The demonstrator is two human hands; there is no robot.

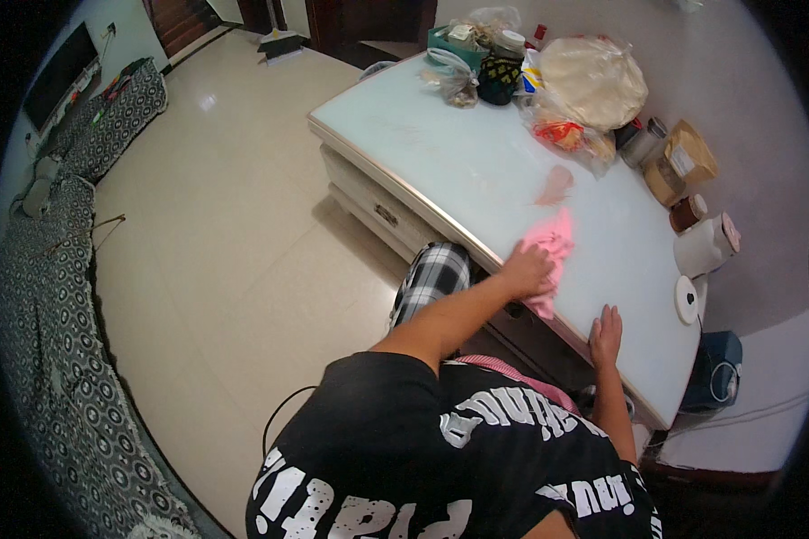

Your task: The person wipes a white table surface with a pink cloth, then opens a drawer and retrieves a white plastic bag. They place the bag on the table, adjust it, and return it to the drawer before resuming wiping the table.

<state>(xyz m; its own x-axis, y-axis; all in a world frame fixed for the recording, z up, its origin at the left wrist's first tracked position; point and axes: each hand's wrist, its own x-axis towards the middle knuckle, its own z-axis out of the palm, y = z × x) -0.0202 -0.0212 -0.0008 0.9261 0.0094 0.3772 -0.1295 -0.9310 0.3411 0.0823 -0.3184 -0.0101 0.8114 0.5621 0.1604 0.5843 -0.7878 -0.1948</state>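
My left hand [530, 271] grips a crumpled pink cloth [554, 236] that lies on the pale glass-like tabletop [472, 182], partly over its near edge. Just beyond the cloth, a reddish-brown smear [555, 185] shows on the surface. Fainter streaks appear farther left. To the right, my right hand [606, 337] rests flat at the table's near edge, holding nothing, its fingers slightly apart. A white round lid [685, 300] lies on the tabletop beyond that hand.
Along the wall stand a bag of flatbreads [593, 81], jars, a paper bag [693, 151] and a white canister [704, 248]. Drawers [384, 212] sit under the table. A patterned sofa cover [54, 323] lines the left; a broom [280, 44] stands behind.
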